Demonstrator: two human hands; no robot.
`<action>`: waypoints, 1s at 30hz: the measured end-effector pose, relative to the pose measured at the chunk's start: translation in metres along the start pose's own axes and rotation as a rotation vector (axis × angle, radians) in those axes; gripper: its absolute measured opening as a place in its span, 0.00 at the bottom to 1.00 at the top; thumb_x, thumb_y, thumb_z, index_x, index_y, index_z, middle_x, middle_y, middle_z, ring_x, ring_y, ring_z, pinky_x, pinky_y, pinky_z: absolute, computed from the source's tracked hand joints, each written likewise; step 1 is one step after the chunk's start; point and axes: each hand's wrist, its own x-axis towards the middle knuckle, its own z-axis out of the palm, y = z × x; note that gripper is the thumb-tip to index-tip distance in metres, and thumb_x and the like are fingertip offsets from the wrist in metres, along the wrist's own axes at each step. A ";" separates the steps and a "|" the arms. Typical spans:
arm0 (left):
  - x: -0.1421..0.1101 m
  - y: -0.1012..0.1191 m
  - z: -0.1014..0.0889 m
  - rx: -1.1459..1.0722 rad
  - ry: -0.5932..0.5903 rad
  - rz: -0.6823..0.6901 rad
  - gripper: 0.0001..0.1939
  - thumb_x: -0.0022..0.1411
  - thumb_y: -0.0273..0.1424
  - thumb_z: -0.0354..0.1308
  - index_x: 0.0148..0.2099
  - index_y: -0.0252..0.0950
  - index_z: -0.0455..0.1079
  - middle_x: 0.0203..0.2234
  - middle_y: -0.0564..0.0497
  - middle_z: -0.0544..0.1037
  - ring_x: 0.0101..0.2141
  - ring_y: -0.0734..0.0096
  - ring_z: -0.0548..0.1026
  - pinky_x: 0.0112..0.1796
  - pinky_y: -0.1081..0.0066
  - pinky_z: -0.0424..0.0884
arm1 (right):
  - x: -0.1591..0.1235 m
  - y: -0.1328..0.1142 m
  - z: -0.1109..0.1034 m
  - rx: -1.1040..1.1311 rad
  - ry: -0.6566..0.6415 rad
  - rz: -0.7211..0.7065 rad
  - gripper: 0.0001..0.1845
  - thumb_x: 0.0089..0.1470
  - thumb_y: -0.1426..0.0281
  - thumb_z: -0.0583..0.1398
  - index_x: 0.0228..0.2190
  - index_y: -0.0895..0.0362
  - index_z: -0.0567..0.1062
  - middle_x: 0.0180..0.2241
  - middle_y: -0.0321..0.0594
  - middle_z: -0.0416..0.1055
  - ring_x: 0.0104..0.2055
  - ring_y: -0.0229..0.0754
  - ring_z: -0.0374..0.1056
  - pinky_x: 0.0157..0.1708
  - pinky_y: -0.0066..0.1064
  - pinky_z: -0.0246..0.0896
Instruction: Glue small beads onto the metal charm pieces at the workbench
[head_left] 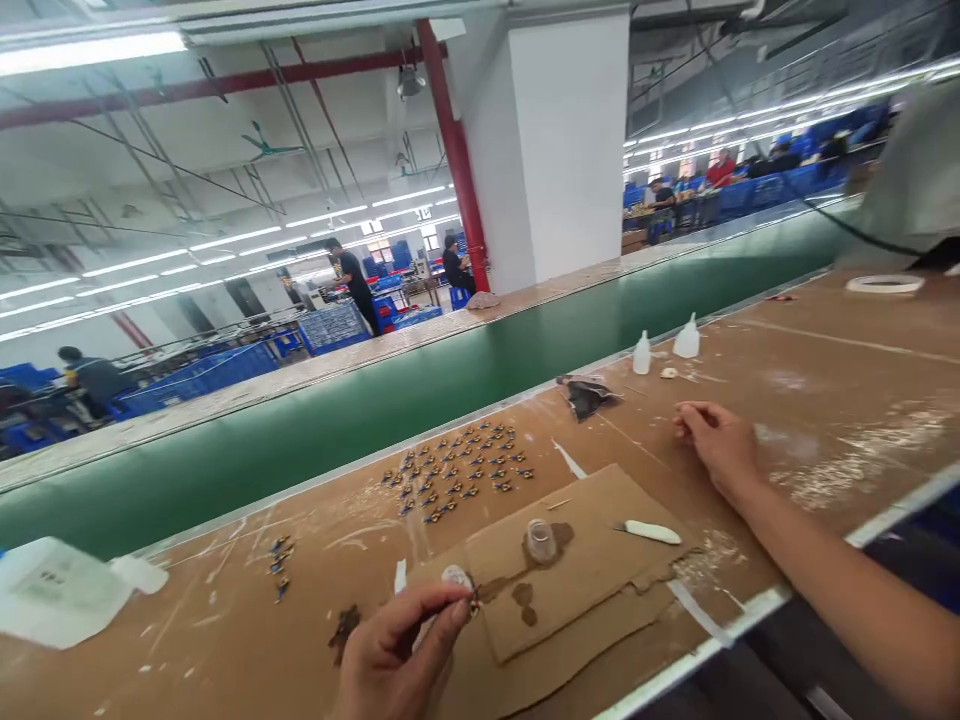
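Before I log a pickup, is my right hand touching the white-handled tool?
Apart. The head view shows the white-handled tool lying on the cardboard, with a visible gap of surface between it and your right hand.

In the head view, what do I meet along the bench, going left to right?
White jug, smaller group of blue-and-gold pieces, left hand, clear cup, dark crumpled scrap, right hand, white ring.

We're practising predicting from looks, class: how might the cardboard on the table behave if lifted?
The cardboard would probably be stiff, since it lies flat, though the dark stains may be softer. It looks thin, so is likely light. Tilting it could tip the cup and slide the white-handled tool, which rest on top.
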 end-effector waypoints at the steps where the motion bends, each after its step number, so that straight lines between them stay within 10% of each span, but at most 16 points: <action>1: 0.008 0.006 0.010 0.067 -0.084 0.025 0.09 0.47 0.39 0.63 0.27 0.39 0.77 0.24 0.52 0.79 0.28 0.70 0.74 0.33 0.76 0.70 | 0.001 0.002 0.001 -0.008 -0.022 0.014 0.14 0.60 0.63 0.55 0.38 0.63 0.69 0.33 0.38 0.67 0.31 0.32 0.64 0.31 0.26 0.65; 15: 0.076 0.027 0.069 0.737 -0.497 0.285 0.10 0.56 0.29 0.51 0.30 0.38 0.73 0.27 0.52 0.79 0.29 0.70 0.74 0.33 0.72 0.64 | -0.003 -0.014 -0.001 -0.119 -0.108 0.009 0.14 0.59 0.63 0.55 0.36 0.63 0.70 0.30 0.36 0.67 0.30 0.32 0.65 0.34 0.28 0.65; 30: 0.084 0.027 0.080 0.909 -0.533 0.392 0.09 0.57 0.27 0.51 0.30 0.37 0.73 0.26 0.52 0.76 0.28 0.72 0.72 0.33 0.73 0.63 | -0.005 -0.020 -0.003 -0.197 -0.127 -0.056 0.15 0.60 0.62 0.55 0.35 0.63 0.70 0.29 0.36 0.67 0.30 0.32 0.65 0.35 0.29 0.65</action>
